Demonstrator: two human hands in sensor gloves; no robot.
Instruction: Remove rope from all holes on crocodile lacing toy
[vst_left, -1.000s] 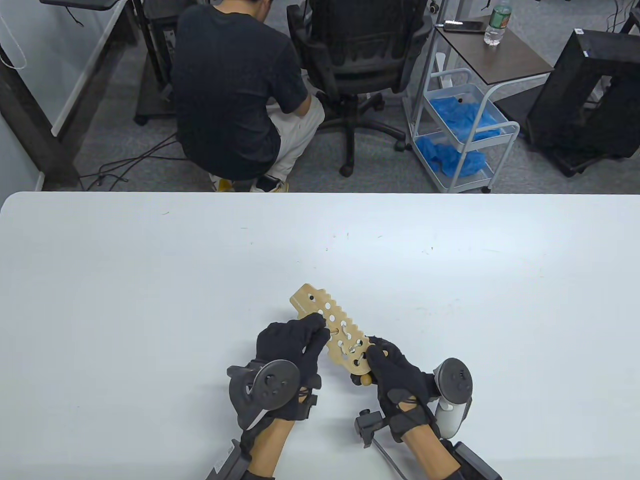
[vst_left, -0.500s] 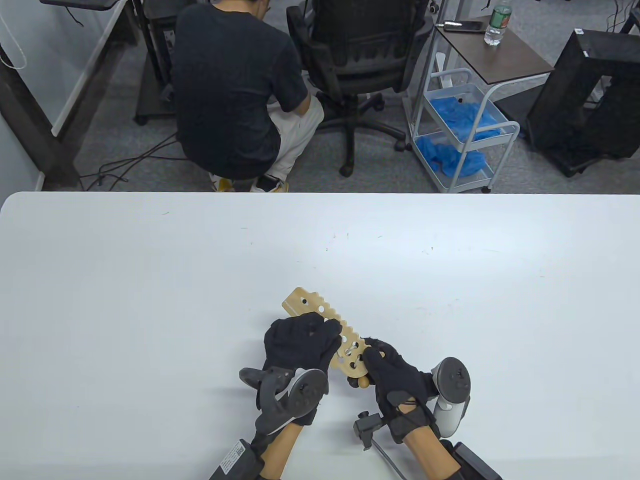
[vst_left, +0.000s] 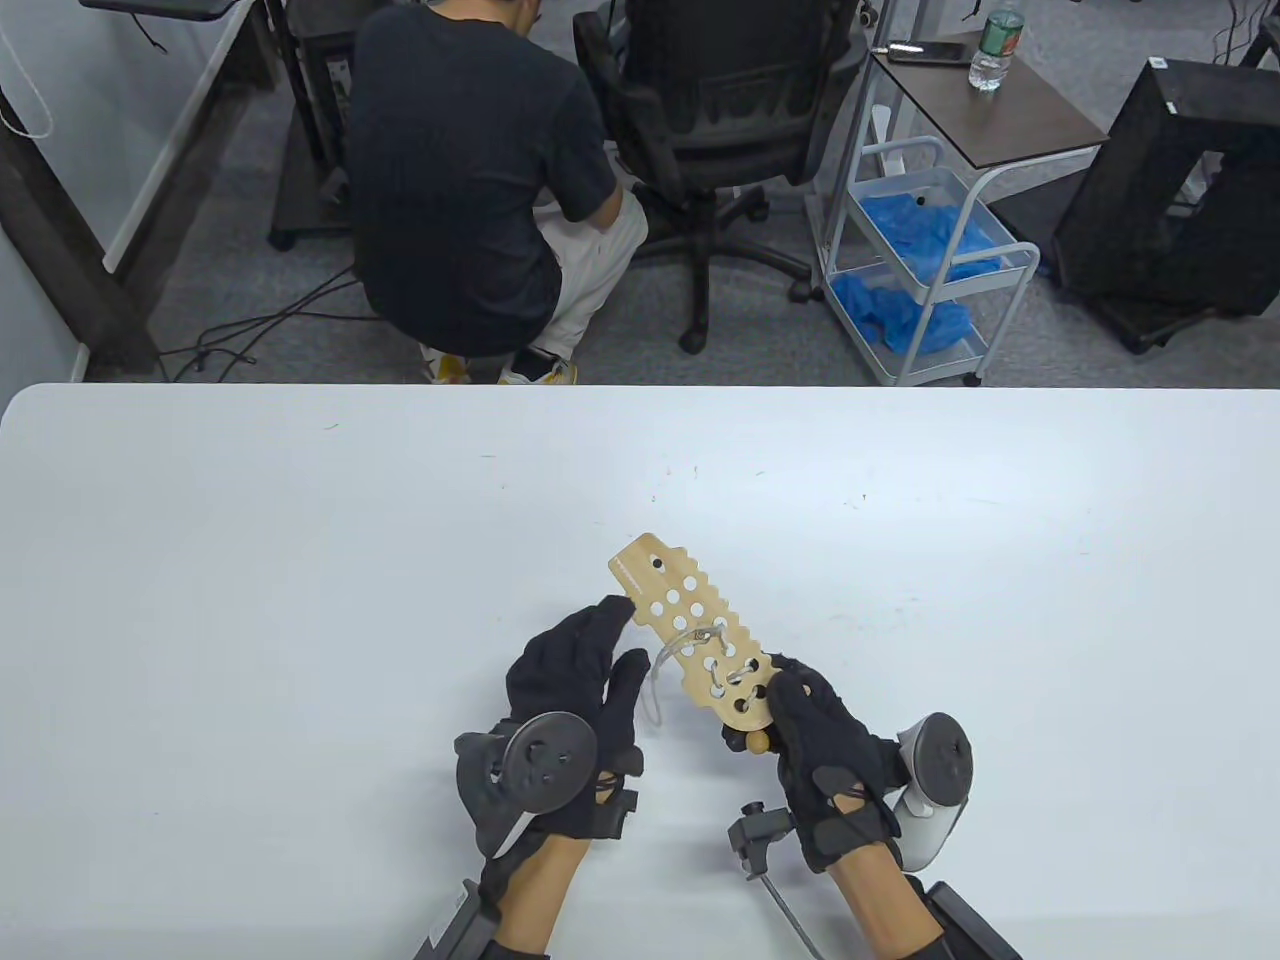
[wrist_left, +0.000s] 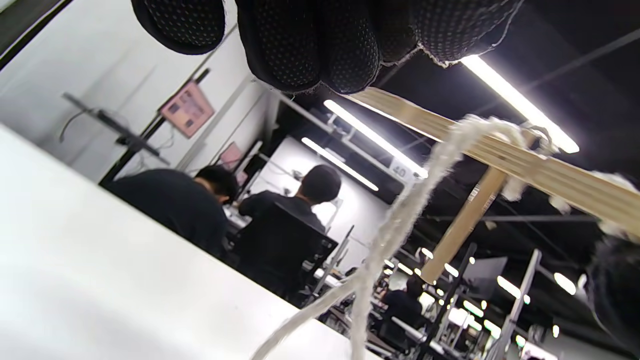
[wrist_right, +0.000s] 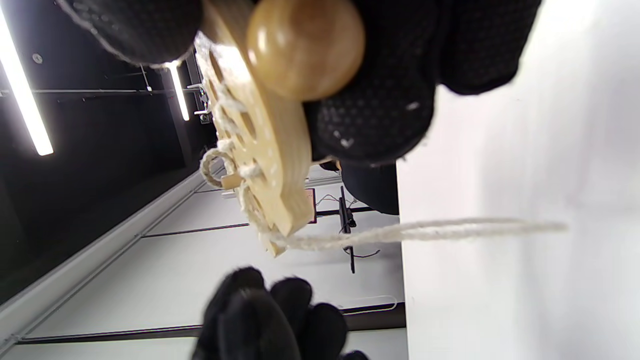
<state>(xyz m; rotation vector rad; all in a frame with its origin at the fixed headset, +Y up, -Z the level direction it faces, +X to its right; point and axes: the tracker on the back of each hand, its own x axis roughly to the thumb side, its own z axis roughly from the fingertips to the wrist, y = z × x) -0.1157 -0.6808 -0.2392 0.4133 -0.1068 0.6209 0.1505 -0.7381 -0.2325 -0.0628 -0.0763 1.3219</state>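
Since the earlier frame, the left hand (vst_left: 575, 665) had come off the crocodile lacing toy (vst_left: 700, 640) and drawn back toward 7 o'clock, trailing a slack loop of rope (vst_left: 662, 672), while the toy swung up and toward 1 o'clock. Above the desk (vst_left: 300, 600), its long axis ran from 11 to 5 o'clock (the near end, by the wooden bead (vst_left: 755, 742), was pinched in the right hand (vst_left: 820, 740)). Whether the left grip held the rope, I cannot tell. Rope crossed the holes nearest the right hand, just right of the left fingers.
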